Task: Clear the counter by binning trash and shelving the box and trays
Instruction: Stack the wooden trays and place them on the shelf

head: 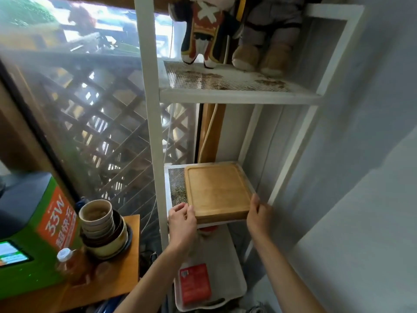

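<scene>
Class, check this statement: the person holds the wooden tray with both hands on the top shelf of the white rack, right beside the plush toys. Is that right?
Not quite. Both the left hand and the right hand do hold the wooden tray, but the head view shows it on the white rack's middle shelf, one level below the plush toys.

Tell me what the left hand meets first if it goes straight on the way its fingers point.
The left hand already touches the wooden tray's near left corner; going on, it would likely push the tray deeper along the mesh shelf. Depth is unclear.

Matt wooden tray (217,192), metal-mesh shelf (177,186)
</scene>
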